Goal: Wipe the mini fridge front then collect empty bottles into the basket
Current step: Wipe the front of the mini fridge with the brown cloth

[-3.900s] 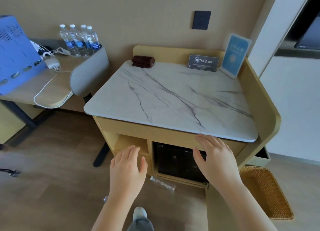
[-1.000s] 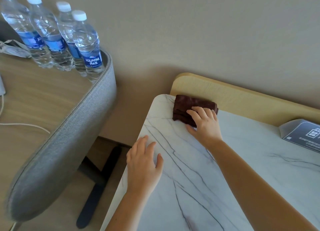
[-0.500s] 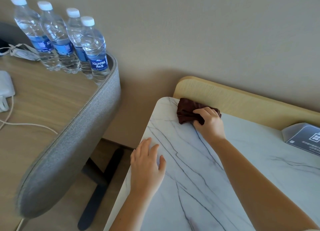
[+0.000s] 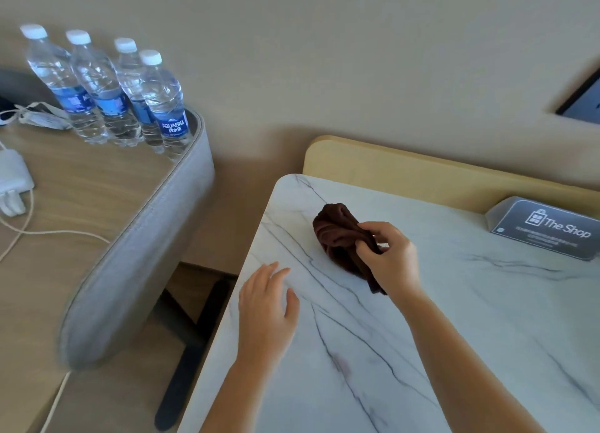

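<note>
cloth (image 4: 337,234): dark brown | countertop (image 4: 454,302): white, grey-veined marble | bottles (image 4: 130,91): clear, blue labels, white caps

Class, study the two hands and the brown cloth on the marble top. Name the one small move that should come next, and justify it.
Probably lift the brown cloth clear of the marble top and carry it down toward the fridge front. The right hand pinches the bunched cloth, the left hand rests open on the top, and no fridge shows here.
</note>
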A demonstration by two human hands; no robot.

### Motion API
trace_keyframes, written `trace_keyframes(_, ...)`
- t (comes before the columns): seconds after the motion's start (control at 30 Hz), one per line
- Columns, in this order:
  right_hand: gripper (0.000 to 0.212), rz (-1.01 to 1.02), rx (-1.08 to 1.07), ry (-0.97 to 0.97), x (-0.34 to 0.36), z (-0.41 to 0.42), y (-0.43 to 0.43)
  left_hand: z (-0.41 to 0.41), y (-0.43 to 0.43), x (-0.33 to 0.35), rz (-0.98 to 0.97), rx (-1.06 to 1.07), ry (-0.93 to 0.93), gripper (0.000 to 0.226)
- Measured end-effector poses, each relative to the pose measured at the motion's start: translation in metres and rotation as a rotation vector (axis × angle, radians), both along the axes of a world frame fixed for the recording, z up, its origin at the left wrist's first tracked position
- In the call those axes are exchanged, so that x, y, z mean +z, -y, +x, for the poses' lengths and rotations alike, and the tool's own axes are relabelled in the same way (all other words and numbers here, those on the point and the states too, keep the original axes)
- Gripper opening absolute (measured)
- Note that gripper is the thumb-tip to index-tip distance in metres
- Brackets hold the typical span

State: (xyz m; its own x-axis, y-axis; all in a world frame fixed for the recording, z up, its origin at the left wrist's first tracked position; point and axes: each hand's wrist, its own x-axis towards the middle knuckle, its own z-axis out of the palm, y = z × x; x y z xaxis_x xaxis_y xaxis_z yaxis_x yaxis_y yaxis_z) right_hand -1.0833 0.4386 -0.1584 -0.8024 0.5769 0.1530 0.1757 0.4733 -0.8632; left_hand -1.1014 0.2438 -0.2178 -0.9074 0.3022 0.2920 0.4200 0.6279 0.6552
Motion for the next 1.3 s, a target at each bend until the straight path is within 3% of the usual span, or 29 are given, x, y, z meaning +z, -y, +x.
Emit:
trace_keyframes(0.43, 0.024, -0.208, -0.016, -0.045, 0.031, 0.132, 0.006, 0.106, -0.012, 0.029, 0.089, -0.055, -0.096, 0.031)
trace_keyframes(0.7, 0.029, -0.206, -0.064, -0.086, 0.060, 0.250, -0.027, 0.203, -0.051, 0.056, 0.122, -0.125, -0.126, 0.035)
trace_keyframes(0.97, 0.031, -0.178, -0.151, -0.083, 0.069, 0.363, -0.055, 0.300, -0.076, 0.067, 0.022, -0.221, -0.129, 0.038)
trace_keyframes(1.13, 0.028, -0.173, -0.189, -0.092, 0.070, 0.407, -0.050, 0.334, -0.073, 0.068, -0.025, -0.245, -0.147, 0.027)
trace_keyframes(1.3, 0.027, -0.163, -0.244, -0.110, 0.071, 0.441, -0.025, 0.348, -0.058, 0.071, -0.039, -0.283, -0.160, 0.029)
